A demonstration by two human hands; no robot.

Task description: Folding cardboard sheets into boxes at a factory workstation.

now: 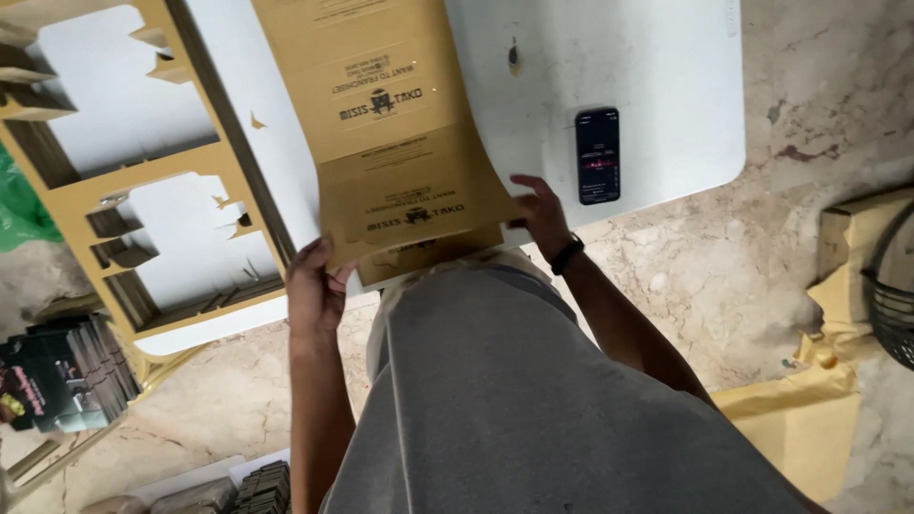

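Observation:
A flat brown cardboard box blank (390,143) with dark printing lies on the white table (657,67), its near end folded up at the table's front edge. My left hand (314,286) grips the blank's near left corner. My right hand (541,214), with a black band on the wrist, presses on the blank's near right edge. My grey shirt fills the lower middle of the view.
A black phone (597,155) with a lit screen lies on the table right of my right hand. A stack of punched-out cardboard waste sheets (86,190) covers the table's left. Dark printed packs (62,376) sit lower left. Brown paper (809,419) and a black wire basket (890,295) are on the stone floor at right.

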